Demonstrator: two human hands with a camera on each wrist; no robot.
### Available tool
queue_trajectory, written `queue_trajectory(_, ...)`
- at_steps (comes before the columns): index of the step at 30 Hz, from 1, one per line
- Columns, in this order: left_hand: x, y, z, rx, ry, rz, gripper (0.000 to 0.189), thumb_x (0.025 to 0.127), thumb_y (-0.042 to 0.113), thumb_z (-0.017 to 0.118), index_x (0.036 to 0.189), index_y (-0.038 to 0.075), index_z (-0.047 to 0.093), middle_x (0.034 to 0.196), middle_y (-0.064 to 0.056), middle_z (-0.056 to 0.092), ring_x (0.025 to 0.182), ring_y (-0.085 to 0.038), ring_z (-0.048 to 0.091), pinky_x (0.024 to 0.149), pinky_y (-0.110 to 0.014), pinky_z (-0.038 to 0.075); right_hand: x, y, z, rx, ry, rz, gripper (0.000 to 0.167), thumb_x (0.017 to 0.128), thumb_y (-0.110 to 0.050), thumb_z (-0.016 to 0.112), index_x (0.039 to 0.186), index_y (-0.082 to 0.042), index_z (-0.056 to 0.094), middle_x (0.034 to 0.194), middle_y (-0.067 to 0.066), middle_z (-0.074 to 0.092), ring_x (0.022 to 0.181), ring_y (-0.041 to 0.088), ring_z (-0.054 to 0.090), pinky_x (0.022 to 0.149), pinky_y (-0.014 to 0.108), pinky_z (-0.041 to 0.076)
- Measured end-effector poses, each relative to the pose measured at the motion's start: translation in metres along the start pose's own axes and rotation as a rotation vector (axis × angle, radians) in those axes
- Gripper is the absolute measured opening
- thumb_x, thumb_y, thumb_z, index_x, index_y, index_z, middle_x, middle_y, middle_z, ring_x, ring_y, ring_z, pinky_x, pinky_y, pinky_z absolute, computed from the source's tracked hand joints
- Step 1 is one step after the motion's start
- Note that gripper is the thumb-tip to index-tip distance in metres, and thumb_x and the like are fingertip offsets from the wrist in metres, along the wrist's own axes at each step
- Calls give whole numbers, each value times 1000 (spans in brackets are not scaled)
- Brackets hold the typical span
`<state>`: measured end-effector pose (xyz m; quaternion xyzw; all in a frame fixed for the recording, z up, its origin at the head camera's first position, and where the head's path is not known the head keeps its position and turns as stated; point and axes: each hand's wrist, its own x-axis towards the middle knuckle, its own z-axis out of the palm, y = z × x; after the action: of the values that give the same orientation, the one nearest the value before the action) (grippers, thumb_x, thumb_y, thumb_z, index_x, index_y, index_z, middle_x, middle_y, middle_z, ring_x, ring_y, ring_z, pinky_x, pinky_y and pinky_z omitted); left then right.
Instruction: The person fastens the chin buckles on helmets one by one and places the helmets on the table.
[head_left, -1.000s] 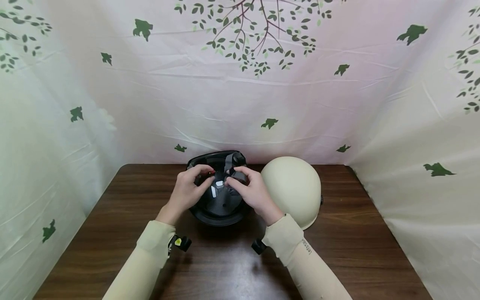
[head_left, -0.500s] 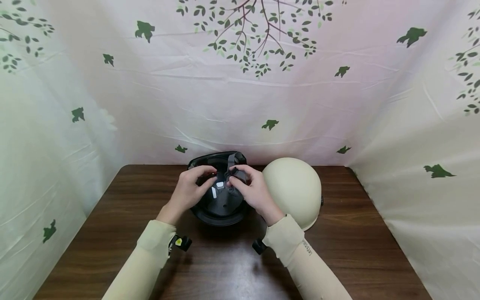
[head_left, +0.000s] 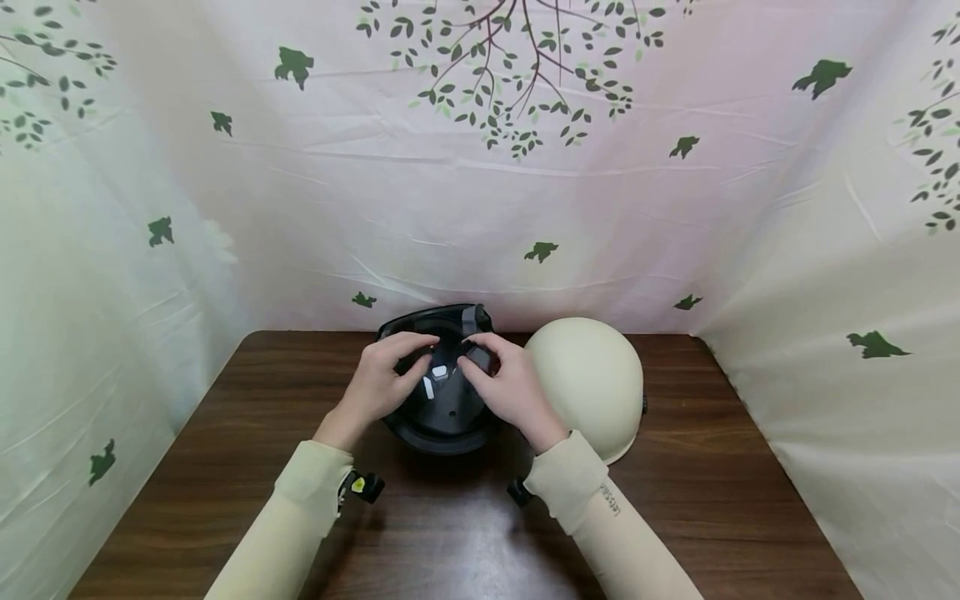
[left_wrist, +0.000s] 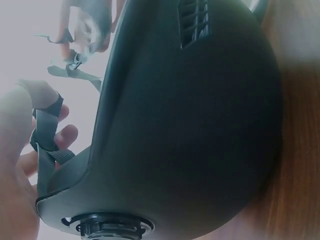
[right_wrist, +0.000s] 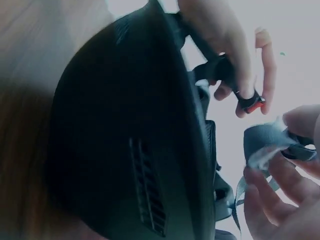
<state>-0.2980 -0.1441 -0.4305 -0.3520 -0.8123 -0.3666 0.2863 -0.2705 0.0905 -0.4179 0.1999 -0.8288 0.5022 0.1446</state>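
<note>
A black helmet (head_left: 450, 421) lies upside down on the table, its hollow facing up. Over the hollow, my left hand (head_left: 377, 379) pinches a black buckle end with a red tip (right_wrist: 254, 104), on a chin strap best seen in the right wrist view. Across from it, my right hand (head_left: 512, 387) holds the other grey strap (right_wrist: 262, 145) between thumb and fingers, with a dark buckle piece (right_wrist: 300, 151) near the fingertips. The two strap ends are apart. In the left wrist view the left strap (left_wrist: 46, 127) runs up from the helmet's rim into the left hand.
Close to the right of the black helmet, a cream helmet (head_left: 588, 379) rests dome up. Both are on a dark wooden table (head_left: 705, 483). A pale cloth (head_left: 465, 208) printed with leaves hangs behind and along both sides.
The grey strap at the right hand has shifted slightly right, and the dark piece and red tip show less in the head view. Both hands stay over the helmet; the head view tilts up slightly.
</note>
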Motion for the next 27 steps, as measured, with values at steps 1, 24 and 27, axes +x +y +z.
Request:
queue_trajectory(1,0,0,0,0,0,1,31,95,-5,77,125,4,79,122,-14,82,112,-32,79,95,-52,65,0,0,1,-83,21,-39,27,101,-17,78,127,-9,78,118,12,81,95,23,77,83,36,65)
queue_trajectory(24,-2,-1,3,-1,4,3,30,95,-4,79,125,2,78,120,-15,82,102,-29,79,86,-48,66,2,-1,2,-151,31,-105,28,99,-15,78,127,-11,78,65,-1,66,60,7,56,54,24,45)
queue_trajectory(27,-2,-1,3,0,0,-3,30,95,-4,80,125,2,78,120,-15,82,101,-28,78,86,-48,66,3,-1,1,-98,0,-60,25,98,-16,79,123,-11,79,71,1,72,65,9,60,58,24,48)
